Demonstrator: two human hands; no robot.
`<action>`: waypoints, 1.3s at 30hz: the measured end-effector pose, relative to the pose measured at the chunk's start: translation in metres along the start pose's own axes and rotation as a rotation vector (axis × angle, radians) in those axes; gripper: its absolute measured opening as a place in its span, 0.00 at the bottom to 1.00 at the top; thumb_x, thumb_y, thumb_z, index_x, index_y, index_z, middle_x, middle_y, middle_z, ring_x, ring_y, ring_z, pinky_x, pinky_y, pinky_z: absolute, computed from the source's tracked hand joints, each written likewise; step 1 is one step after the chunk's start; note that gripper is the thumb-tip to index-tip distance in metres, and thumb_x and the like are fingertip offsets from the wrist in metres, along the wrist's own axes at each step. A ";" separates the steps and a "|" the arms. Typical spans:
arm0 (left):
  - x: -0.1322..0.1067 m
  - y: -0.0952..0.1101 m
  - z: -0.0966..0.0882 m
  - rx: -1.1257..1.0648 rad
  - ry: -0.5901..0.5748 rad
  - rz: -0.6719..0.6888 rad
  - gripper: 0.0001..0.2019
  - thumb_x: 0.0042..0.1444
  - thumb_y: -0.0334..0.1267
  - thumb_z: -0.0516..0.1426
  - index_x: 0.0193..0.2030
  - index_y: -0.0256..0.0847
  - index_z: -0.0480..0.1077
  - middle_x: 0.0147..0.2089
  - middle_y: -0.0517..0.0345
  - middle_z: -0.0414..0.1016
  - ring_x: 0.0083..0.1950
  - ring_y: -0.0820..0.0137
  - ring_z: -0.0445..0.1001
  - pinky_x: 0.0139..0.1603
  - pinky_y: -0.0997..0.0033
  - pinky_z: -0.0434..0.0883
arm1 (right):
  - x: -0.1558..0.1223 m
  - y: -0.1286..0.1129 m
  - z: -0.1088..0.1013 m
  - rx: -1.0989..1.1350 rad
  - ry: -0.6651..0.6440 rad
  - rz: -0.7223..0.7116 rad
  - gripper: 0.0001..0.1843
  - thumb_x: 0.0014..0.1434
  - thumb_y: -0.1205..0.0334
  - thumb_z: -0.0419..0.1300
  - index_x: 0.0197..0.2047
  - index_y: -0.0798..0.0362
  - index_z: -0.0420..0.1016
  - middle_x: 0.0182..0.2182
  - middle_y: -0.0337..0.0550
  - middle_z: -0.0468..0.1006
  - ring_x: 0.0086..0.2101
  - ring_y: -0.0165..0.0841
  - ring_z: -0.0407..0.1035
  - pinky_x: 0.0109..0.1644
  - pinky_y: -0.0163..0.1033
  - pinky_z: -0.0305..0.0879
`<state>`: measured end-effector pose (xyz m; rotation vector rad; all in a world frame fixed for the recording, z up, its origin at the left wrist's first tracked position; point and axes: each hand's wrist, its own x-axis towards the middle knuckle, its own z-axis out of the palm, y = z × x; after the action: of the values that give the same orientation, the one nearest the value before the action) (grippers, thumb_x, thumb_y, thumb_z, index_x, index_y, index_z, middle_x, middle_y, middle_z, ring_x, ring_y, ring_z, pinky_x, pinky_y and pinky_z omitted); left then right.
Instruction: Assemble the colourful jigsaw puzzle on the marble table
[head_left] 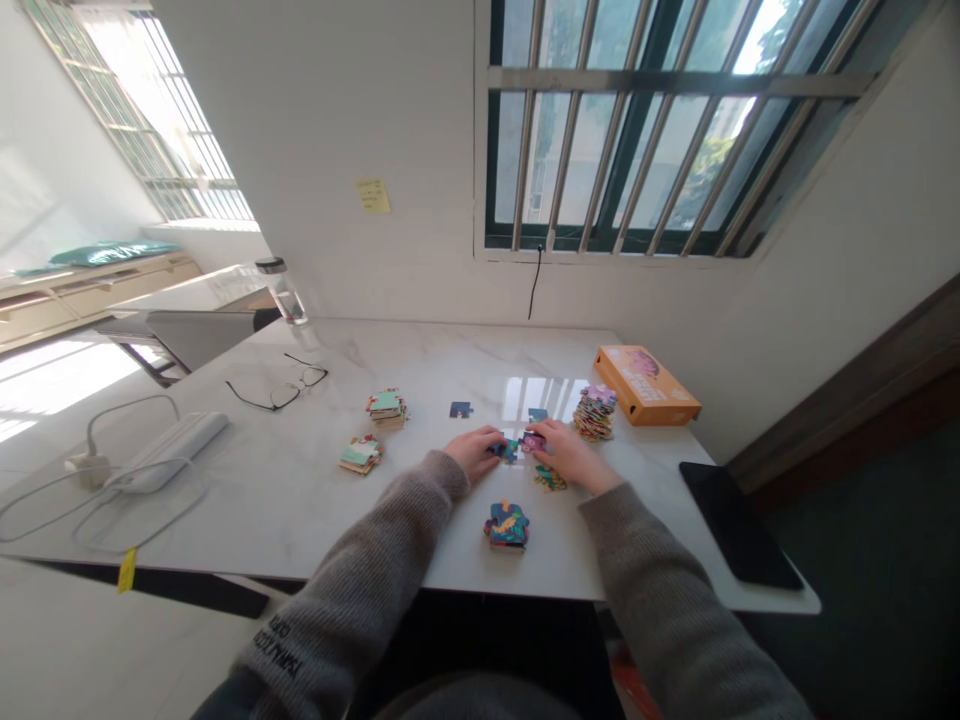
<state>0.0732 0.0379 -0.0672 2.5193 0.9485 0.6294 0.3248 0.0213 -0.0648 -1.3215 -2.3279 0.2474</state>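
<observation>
1. Inspected at glossy, marbled white table [285, 490], below barred window [637, 130].
2. With left hand [474, 453], seemingly pinching blue-green puzzle piece [509, 450], fingers bent about its outer edge.
3. With right hand [568, 457], seemingly grasping pink puzzle piece [533, 441] between thumb and fingers, just beside the other, between the hands. Unable to tell whether interlocked.
4. Advised: keep both flat, line up knob with socket, press evenly without forcing.
5. Noted: thick printed card, knobbed outlines; uneven front stack [507, 527]; smooth, slab-shaped orange box [646, 385]; ribbed knit sleeves [660, 560].
</observation>
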 end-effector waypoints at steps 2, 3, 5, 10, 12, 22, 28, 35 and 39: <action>0.003 0.001 0.000 0.036 -0.021 -0.007 0.15 0.55 0.31 0.58 0.50 0.45 0.74 0.54 0.54 0.74 0.50 0.64 0.76 0.57 0.66 0.72 | 0.000 -0.001 -0.001 -0.011 0.008 0.007 0.19 0.59 0.68 0.63 0.54 0.54 0.73 0.46 0.51 0.75 0.47 0.43 0.70 0.54 0.48 0.66; 0.004 0.001 -0.001 0.050 -0.027 -0.010 0.16 0.55 0.31 0.58 0.50 0.45 0.74 0.53 0.54 0.74 0.49 0.64 0.76 0.56 0.66 0.73 | -0.001 -0.002 -0.001 -0.014 0.011 0.006 0.18 0.59 0.68 0.63 0.53 0.54 0.73 0.46 0.52 0.75 0.47 0.43 0.70 0.54 0.48 0.66; 0.004 0.000 -0.001 0.069 -0.029 -0.017 0.16 0.55 0.31 0.58 0.51 0.44 0.74 0.53 0.53 0.74 0.49 0.64 0.76 0.55 0.66 0.73 | -0.001 -0.003 -0.002 -0.020 0.019 0.009 0.18 0.59 0.68 0.63 0.53 0.55 0.74 0.46 0.52 0.75 0.48 0.43 0.69 0.55 0.48 0.66; -0.002 -0.013 -0.002 0.067 0.009 -0.007 0.15 0.56 0.34 0.59 0.51 0.42 0.74 0.52 0.50 0.74 0.53 0.60 0.72 0.60 0.60 0.69 | -0.002 -0.007 -0.003 0.011 0.058 0.029 0.22 0.58 0.69 0.63 0.56 0.52 0.72 0.47 0.50 0.77 0.48 0.42 0.71 0.55 0.46 0.67; -0.004 -0.018 -0.003 0.068 0.013 -0.009 0.15 0.56 0.35 0.59 0.51 0.42 0.74 0.52 0.50 0.75 0.54 0.59 0.71 0.61 0.58 0.69 | -0.003 -0.009 -0.002 0.051 0.068 0.001 0.22 0.59 0.67 0.63 0.57 0.51 0.71 0.47 0.48 0.77 0.48 0.40 0.71 0.55 0.45 0.67; -0.002 -0.020 0.003 0.107 0.060 -0.043 0.14 0.56 0.36 0.61 0.50 0.44 0.75 0.51 0.54 0.77 0.52 0.60 0.70 0.60 0.58 0.67 | 0.000 -0.020 0.004 0.023 0.037 -0.188 0.09 0.62 0.68 0.61 0.44 0.50 0.80 0.43 0.46 0.78 0.44 0.38 0.71 0.52 0.43 0.68; -0.001 -0.019 0.004 0.126 0.065 -0.064 0.12 0.55 0.36 0.62 0.48 0.45 0.77 0.51 0.55 0.78 0.52 0.60 0.70 0.59 0.58 0.67 | -0.001 -0.018 0.006 0.013 0.041 -0.161 0.09 0.63 0.67 0.61 0.45 0.49 0.80 0.42 0.45 0.78 0.45 0.38 0.71 0.51 0.43 0.68; -0.001 -0.016 0.002 0.157 0.056 -0.087 0.12 0.57 0.39 0.62 0.49 0.46 0.76 0.54 0.57 0.77 0.53 0.59 0.69 0.59 0.57 0.66 | -0.001 -0.015 0.006 -0.022 0.027 -0.145 0.09 0.62 0.67 0.62 0.44 0.48 0.80 0.42 0.45 0.79 0.45 0.39 0.69 0.54 0.46 0.66; 0.000 -0.014 0.003 0.152 0.061 -0.097 0.12 0.57 0.39 0.62 0.48 0.47 0.77 0.53 0.56 0.78 0.52 0.59 0.69 0.59 0.56 0.66 | -0.001 -0.017 0.006 0.023 0.021 -0.136 0.09 0.62 0.68 0.61 0.43 0.49 0.80 0.43 0.46 0.78 0.46 0.39 0.69 0.54 0.45 0.66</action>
<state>0.0672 0.0471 -0.0763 2.5785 1.1738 0.6299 0.3094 0.0118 -0.0638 -1.1441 -2.3781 0.2149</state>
